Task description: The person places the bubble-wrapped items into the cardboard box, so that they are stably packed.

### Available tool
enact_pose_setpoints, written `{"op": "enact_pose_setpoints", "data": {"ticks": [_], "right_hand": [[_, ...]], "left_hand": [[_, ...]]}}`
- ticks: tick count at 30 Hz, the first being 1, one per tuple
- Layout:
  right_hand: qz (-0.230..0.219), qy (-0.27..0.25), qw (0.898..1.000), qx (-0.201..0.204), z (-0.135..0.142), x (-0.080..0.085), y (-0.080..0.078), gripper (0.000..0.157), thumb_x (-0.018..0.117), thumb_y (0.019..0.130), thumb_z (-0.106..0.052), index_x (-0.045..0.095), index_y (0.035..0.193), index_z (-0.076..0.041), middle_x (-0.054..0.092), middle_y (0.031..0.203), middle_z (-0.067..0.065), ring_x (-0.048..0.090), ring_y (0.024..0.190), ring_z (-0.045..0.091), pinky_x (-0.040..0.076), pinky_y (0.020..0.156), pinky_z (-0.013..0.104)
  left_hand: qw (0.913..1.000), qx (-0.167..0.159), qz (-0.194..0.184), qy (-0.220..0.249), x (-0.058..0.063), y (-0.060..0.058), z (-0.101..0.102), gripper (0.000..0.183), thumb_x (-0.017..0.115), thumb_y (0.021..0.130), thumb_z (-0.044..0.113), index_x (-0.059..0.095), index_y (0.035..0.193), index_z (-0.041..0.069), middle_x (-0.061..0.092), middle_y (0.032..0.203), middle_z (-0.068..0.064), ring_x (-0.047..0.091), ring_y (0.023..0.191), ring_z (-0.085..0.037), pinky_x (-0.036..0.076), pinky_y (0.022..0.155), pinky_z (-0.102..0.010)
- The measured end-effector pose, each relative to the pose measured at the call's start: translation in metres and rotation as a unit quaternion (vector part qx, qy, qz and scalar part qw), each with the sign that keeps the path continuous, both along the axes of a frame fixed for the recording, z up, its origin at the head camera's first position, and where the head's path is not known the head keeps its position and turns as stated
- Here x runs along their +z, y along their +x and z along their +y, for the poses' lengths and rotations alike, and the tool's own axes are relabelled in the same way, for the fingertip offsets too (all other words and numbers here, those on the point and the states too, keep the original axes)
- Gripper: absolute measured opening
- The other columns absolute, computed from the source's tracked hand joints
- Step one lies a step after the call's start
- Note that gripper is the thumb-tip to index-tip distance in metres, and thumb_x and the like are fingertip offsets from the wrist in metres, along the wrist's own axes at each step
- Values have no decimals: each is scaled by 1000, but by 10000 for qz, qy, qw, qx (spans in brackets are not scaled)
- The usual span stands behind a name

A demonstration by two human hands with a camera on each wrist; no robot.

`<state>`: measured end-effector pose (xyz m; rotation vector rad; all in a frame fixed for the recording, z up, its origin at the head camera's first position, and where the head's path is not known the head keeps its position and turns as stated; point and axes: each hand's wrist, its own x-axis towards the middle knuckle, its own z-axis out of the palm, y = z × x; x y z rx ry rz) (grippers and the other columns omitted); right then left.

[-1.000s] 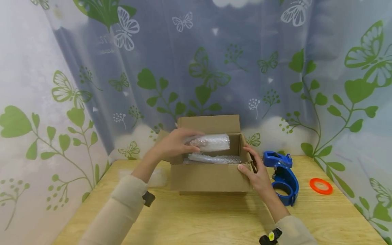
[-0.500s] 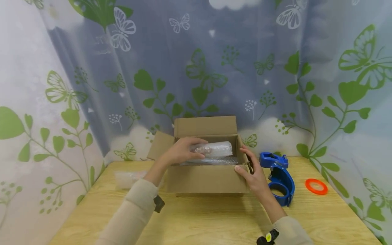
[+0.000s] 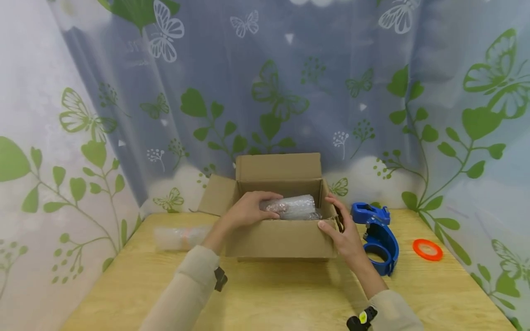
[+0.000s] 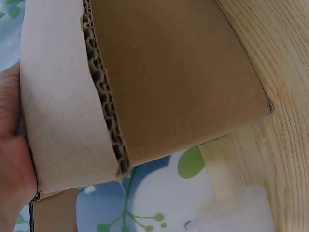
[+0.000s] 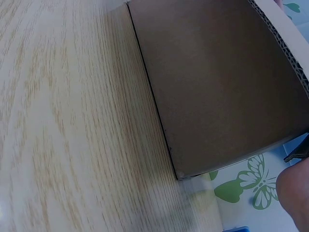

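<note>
An open cardboard box (image 3: 281,239) stands on the wooden table, its flaps folded outward. My left hand (image 3: 250,209) reaches over the box's left side and holds a bubble-wrapped bundle (image 3: 299,207) by its left end, low within the box. More bubble wrap shows under the bundle at the right; what it covers cannot be made out. At the front right corner, my right hand (image 3: 345,234) grips the box, thumb on the front edge and fingers along the right side. Both wrist views mostly show the box's outer cardboard (image 4: 178,82), with only part of each hand.
Left of the box lies a translucent plastic-wrapped roll (image 3: 178,238). To the right stands a blue tape dispenser (image 3: 385,248) with a blue plastic part (image 3: 370,213) behind it. Farther right is a flat orange ring (image 3: 428,249). A patterned curtain (image 3: 273,92) hangs behind the table.
My left hand has lowered the bubble-wrapped bundle from above the box's opening down into it, shifting slightly right. The left flap has come into fuller view. My right hand keeps its grip.
</note>
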<state>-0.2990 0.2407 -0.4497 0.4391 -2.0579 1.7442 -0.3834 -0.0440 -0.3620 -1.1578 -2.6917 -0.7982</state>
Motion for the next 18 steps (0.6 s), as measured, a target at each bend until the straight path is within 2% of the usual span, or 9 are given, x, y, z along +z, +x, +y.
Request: {"op": "enact_pose_setpoints", "data": {"ticks": [6,13,18], "right_hand": [[16,-5,10000,-8,1,0,-2,64,69,100,-11,41,157,-12,26,170,-5,13,159,27,11,124,68],[60,-11,10000,21,2,-3,-2,63,68,100,-10,41,157,-13,25,170,-4,12,160,27,10,124,68],[53,-2,10000,-10,2,-2,-1,63,68,100,-10,42,157,-15,26,170,-5,12,160,26,11,124,68]], "left_hand": [[9999,1,-156,-67,2,-1,0,58,85,88,36,67,140,20,67,140,-4,59,134,-27,46,114,-43],[9984,78,-537,185,1,1,-1,57,84,89,36,66,141,22,65,143,-1,57,136,-23,44,115,-44],[9984,62,-481,287,1,1,-1,56,84,89,36,67,140,21,66,141,-1,58,135,-24,44,114,-45]]}}
